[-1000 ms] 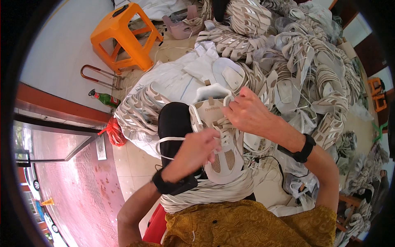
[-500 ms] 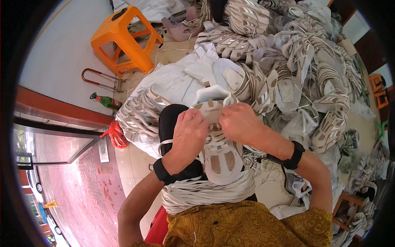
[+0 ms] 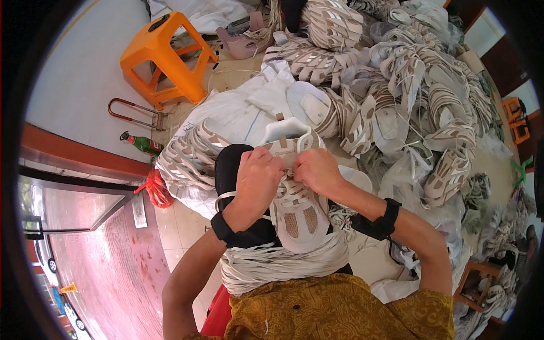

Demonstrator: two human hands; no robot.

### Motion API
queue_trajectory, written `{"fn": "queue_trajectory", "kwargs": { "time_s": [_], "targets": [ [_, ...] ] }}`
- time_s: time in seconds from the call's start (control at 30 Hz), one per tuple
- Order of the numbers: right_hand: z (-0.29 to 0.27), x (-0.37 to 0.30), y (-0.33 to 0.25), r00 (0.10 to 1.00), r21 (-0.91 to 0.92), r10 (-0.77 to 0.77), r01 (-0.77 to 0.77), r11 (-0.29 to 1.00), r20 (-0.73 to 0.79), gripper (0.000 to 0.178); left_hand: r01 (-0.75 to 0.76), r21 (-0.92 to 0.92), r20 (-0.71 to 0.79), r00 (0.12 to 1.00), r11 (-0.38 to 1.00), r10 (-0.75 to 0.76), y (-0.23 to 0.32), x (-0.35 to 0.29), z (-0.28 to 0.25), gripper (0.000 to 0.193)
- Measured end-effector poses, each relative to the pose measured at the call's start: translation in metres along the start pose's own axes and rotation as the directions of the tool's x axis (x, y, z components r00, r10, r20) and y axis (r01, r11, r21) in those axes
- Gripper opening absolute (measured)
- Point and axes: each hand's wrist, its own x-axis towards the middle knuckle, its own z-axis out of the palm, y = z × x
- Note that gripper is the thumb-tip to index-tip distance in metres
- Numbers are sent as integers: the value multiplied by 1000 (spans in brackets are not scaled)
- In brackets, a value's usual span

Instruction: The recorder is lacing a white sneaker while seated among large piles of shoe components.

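Note:
A beige and white shoe upper (image 3: 305, 233) lies over my lap, toe toward me and collar pointing away. White shoelace (image 3: 292, 195) runs across its lacing rows. My left hand (image 3: 259, 180) is closed in a pinch at the left side of the top lacing, under the tongue. On the opposite side my right hand (image 3: 318, 174) pinches close by, its fingertips a short gap from the left ones. Lace seems to be between the fingers of both hands, though the fingertips partly hide it. A thick bundle of white laces (image 3: 283, 265) rests across my lap below the toe.
Stacks of similar shoe uppers (image 3: 396, 122) and clear plastic bags (image 3: 403, 170) fill the right and far side. White sacking (image 3: 238, 116) spreads ahead. To the left are an orange stool (image 3: 164, 56), a green bottle (image 3: 144, 144) and a red plastic bag (image 3: 157, 190).
My right hand has come lower and inward, closer to the left hand at the top lacing. The left hand has shifted only slightly. The whole view has drifted a little.

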Motion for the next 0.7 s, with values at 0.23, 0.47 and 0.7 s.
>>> {"fn": "queue_trajectory", "kwargs": {
  "time_s": [0.23,0.47,0.7],
  "targets": [
    [-8,-9,-2,994,-291,-101,85,953,-42,15,2,-67,-34,999,998,-4,0,-2,3,6],
    [4,2,1,998,-177,-58,51,983,-38,13,-193,195,73,981,962,182,-3,-4,-2,8],
    [-6,-4,-1,997,-111,77,-75,991,14,14,-365,330,251,923,870,292,3,8,-5,7]
  ]
}}
